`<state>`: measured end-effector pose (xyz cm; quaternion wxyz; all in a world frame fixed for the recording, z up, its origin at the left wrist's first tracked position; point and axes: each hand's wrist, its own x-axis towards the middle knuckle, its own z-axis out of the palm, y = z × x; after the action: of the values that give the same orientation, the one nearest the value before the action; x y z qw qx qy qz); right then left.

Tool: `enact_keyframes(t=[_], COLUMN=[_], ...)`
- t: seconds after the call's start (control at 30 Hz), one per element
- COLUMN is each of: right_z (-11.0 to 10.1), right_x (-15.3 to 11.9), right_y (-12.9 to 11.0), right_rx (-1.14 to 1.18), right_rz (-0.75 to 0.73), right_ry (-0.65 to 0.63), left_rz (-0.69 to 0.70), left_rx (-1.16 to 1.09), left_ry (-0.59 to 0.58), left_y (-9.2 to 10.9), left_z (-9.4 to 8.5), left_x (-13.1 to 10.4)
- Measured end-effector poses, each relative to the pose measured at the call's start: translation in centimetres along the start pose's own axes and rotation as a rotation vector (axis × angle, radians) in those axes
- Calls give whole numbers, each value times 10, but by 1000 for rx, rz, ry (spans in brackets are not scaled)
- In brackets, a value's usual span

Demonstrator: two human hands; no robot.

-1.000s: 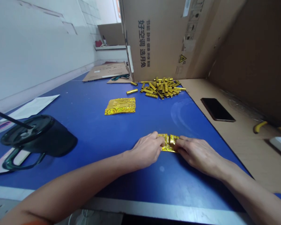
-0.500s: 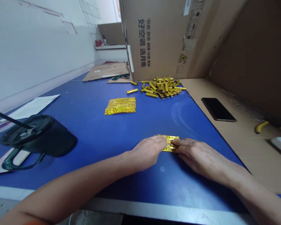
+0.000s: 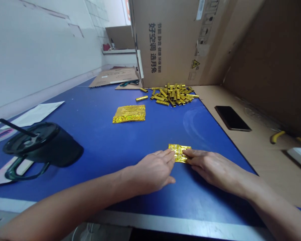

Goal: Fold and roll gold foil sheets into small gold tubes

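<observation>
A small piece of gold foil (image 3: 178, 153) lies flat on the blue tabletop (image 3: 102, 140), between my two hands. My left hand (image 3: 157, 170) rests its fingertips on the foil's left part, with the thumb spread away and nothing gripped. From the right, my right hand (image 3: 208, 164) presses its fingertips on the foil's right part, fingers close together. Farther back sits a flat stack of gold foil sheets (image 3: 129, 113). Behind that, a heap of short gold foil tubes (image 3: 174, 94) lies against the box, and a single tube (image 3: 141, 98) is left of it.
A dark mug with a straw (image 3: 62, 147) stands at the left, near white paper (image 3: 37, 113). A large cardboard box (image 3: 178, 43) rises at the back. On the brown surface at the right lie a phone (image 3: 232, 118) and a yellow-handled item (image 3: 277, 137).
My left hand has slid slightly left on the foil, and its thumb has spread out toward me, showing more of the foil. The right hand stays nearly in place.
</observation>
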<state>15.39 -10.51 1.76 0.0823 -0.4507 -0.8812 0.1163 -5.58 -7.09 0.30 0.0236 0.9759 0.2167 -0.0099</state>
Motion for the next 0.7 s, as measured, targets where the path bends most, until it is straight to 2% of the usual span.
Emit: enact_keyframes(t=[0.2, 0.4, 0.53, 0.7], right_z=[-5, -6, -1, 13], right_x=[0, -3, -10, -24], right_y=[-4, -4, -3, 1], right_rx=[46, 37, -37, -95], right_rz=[55, 77, 27, 72], right_ry=[-44, -47, -86, -89], left_rz=[-19, 10, 17, -6], left_rx=[-65, -101, -111, -112], left_ry=[-41, -15, -14, -16], left_y=[1, -2, -3, 0], left_z=[5, 9, 9, 10], left_x=[-9, -10, -10, -14])
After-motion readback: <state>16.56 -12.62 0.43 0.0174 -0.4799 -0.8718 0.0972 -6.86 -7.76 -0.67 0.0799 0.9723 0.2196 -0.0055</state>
